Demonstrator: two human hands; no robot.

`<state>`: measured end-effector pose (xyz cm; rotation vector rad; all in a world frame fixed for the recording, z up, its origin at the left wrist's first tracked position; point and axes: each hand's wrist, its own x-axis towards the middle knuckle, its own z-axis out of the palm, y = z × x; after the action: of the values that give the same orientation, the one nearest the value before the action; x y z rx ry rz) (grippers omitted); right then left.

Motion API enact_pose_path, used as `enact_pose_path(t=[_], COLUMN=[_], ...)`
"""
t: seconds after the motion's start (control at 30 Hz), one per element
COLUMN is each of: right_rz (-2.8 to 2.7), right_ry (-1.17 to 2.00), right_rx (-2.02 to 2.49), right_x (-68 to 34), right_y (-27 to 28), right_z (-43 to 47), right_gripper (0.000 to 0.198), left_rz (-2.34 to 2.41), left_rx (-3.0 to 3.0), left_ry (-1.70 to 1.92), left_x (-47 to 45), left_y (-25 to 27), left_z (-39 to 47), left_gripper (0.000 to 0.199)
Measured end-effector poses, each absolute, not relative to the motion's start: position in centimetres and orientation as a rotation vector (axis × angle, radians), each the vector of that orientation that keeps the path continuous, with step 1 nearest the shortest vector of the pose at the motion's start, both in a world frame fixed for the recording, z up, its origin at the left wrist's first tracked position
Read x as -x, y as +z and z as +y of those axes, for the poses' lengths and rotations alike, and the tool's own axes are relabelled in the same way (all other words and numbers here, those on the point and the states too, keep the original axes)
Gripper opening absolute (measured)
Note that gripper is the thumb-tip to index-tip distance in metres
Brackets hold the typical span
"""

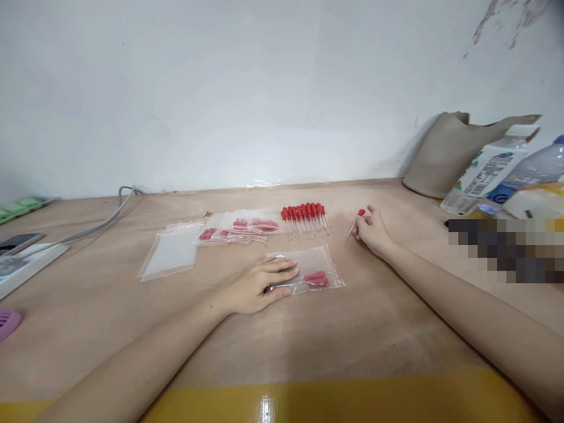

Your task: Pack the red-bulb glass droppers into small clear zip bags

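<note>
My left hand [258, 286] lies with its fingers stretched out over a clear zip bag [335, 265]. Two droppers with red bulbs [316, 278] show inside this bag, their lower ends partly hidden by my fingers. To the right, the fingers of my right hand [372, 231] are closed on a single red-bulbed dropper [351, 228], tilted with its thin tip down. A row of loose droppers [305, 212] with red bulbs lies between the hands, farther back. Left of that row are overlapping filled zip bags [240, 228] and a stack of flat zip bags [170, 254].
A grey-brown jug-like container [434, 155] leans by the wall at the right, beside a labelled plastic bottle [482, 173] and a bluish bottle [540, 164]. At the left, a grey cable [101, 224] runs to a white power strip [39, 267]. A purple object [9, 323] sits at the left edge.
</note>
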<state>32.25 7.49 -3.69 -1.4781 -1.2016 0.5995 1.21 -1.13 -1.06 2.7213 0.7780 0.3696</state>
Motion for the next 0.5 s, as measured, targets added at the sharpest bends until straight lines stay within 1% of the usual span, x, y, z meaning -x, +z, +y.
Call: enact_pose_path(t=[0.07, 0.23, 0.33, 0.5], right_rz=[-1.082, -0.990, -0.962, -0.948], right_ry=[0.766, 0.921, 1.003, 1.145], right_rx=[1.359, 1.105, 1.059, 1.045], right_x=[-31.7, -29.7, -28.6, -27.6], right_y=[-3.8, -3.3, -2.9, -2.6], right_z=[5.0, 0.7, 0.1, -0.6], right_gripper=[0.055, 0.046, 0.043, 0.042], left_rz=[0.789, 0.820, 0.833, 0.816], left_rx=[-2.717, -2.714, -2.723, -2.735], left_ry=[0.357, 0.330, 0.338, 0.398], left_x=[-1.2, -1.4, -1.5, -1.5], left_y=[-1.0, -0.7, -0.6, -0.4], left_z=[-1.2, -1.3, -1.5, -1.8], left_gripper=[0.043, 0.042, 0.043, 0.051])
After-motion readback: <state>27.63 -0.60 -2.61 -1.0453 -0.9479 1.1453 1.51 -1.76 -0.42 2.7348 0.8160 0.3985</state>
